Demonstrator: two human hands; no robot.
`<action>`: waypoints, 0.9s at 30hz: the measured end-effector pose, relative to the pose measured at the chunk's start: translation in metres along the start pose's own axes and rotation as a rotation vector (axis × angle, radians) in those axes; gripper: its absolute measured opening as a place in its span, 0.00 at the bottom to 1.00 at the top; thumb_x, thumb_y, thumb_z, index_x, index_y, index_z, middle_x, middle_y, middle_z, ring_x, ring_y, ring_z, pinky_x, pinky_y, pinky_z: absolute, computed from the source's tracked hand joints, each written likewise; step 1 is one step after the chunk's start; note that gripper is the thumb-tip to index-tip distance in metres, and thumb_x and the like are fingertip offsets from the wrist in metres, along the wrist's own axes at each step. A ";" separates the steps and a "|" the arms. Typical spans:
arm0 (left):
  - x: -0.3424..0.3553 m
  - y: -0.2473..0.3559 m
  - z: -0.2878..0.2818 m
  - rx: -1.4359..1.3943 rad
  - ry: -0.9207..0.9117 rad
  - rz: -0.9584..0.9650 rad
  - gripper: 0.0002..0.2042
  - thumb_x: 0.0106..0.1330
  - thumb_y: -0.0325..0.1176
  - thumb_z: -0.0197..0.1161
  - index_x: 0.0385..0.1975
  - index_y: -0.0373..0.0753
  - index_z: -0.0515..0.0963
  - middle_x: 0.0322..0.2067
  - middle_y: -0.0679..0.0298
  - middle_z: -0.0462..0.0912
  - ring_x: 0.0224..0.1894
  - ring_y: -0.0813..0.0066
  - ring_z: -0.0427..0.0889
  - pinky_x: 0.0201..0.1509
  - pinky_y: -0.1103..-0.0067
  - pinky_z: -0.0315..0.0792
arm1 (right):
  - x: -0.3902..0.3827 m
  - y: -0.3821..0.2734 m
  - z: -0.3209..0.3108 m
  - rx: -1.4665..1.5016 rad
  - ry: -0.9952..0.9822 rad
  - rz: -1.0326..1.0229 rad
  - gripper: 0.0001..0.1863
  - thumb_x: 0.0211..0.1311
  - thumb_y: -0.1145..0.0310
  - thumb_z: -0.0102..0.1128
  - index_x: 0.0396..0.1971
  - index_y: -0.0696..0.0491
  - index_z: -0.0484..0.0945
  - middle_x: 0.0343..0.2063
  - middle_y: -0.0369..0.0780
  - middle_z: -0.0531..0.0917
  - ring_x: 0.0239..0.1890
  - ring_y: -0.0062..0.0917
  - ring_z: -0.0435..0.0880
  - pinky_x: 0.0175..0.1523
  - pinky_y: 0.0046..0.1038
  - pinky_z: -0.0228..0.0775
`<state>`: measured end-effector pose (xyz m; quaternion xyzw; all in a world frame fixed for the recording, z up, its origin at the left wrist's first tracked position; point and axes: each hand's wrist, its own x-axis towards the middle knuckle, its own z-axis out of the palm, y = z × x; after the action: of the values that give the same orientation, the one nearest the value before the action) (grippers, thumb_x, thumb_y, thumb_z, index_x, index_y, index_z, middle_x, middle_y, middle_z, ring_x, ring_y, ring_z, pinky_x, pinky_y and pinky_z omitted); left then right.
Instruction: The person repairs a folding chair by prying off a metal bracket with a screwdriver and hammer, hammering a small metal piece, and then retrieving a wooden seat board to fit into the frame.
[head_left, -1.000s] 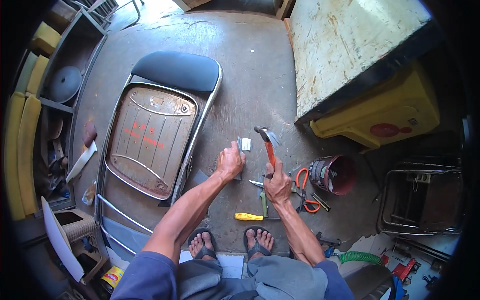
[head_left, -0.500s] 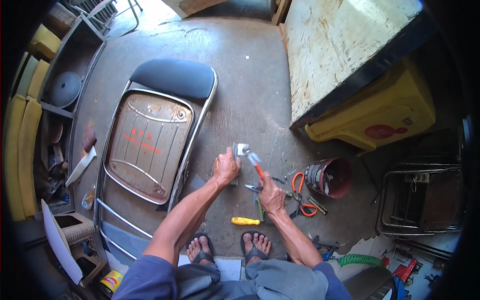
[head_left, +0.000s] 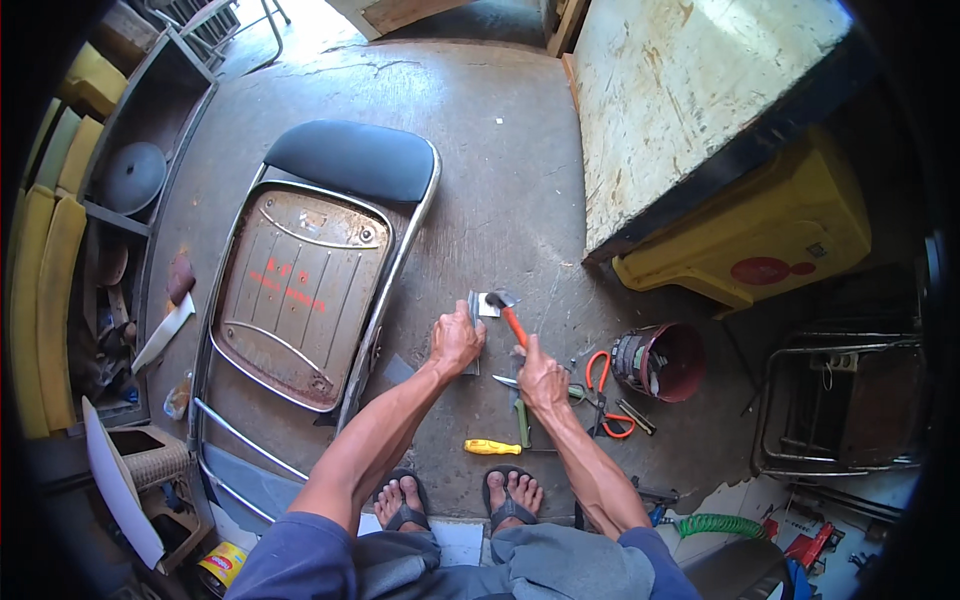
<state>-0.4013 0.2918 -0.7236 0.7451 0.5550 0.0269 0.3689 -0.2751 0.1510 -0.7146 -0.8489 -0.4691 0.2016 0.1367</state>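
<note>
My left hand (head_left: 457, 340) is closed around a narrow grey metal piece (head_left: 474, 303) held against the floor; most of the piece is hidden under my fingers. A small white piece (head_left: 488, 306) lies right beside it. With my right hand (head_left: 543, 379) I grip a hammer (head_left: 514, 327) by its orange-red handle. Its dark head is just right of the metal piece, over the edge of the white piece; whether it touches I cannot tell. Close below my right hand are a green-handled tool (head_left: 523, 424) and a yellow-handled screwdriver (head_left: 492, 447).
A folding chair (head_left: 300, 290) with a rusty seat underside lies at the left. To the right are orange-handled scissors (head_left: 618, 426) and a dark red bucket (head_left: 680, 362). A worn white-topped table (head_left: 690, 110) stands at the upper right, shelves (head_left: 150, 110) at the far left.
The hammer head has shifted a little to the right, away from the metal piece, and its handle has tilted slightly. My left hand keeps its place on the metal piece.
</note>
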 end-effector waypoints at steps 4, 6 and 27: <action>-0.002 0.002 -0.015 0.005 -0.011 -0.013 0.23 0.60 0.44 0.66 0.45 0.30 0.73 0.38 0.33 0.83 0.43 0.35 0.84 0.49 0.54 0.78 | 0.020 0.031 -0.023 0.072 0.175 -0.024 0.18 0.65 0.71 0.57 0.55 0.52 0.71 0.39 0.48 0.86 0.39 0.50 0.86 0.42 0.49 0.77; -0.019 -0.010 -0.034 0.025 -0.056 -0.023 0.25 0.59 0.46 0.66 0.45 0.29 0.73 0.39 0.32 0.82 0.44 0.35 0.84 0.50 0.54 0.78 | 0.014 0.037 -0.046 -0.071 0.150 -0.010 0.23 0.66 0.69 0.57 0.60 0.53 0.70 0.43 0.51 0.85 0.45 0.48 0.84 0.47 0.48 0.76; -0.179 -0.050 -0.069 -0.261 0.141 -0.100 0.16 0.59 0.41 0.67 0.31 0.32 0.75 0.20 0.53 0.77 0.24 0.63 0.78 0.30 0.65 0.71 | -0.158 0.018 -0.014 0.230 -0.256 0.019 0.15 0.66 0.62 0.59 0.45 0.55 0.79 0.36 0.54 0.85 0.41 0.48 0.86 0.46 0.43 0.76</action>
<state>-0.5412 0.1815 -0.6365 0.6586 0.6076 0.1329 0.4237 -0.3306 0.0068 -0.6757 -0.7994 -0.4485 0.3617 0.1702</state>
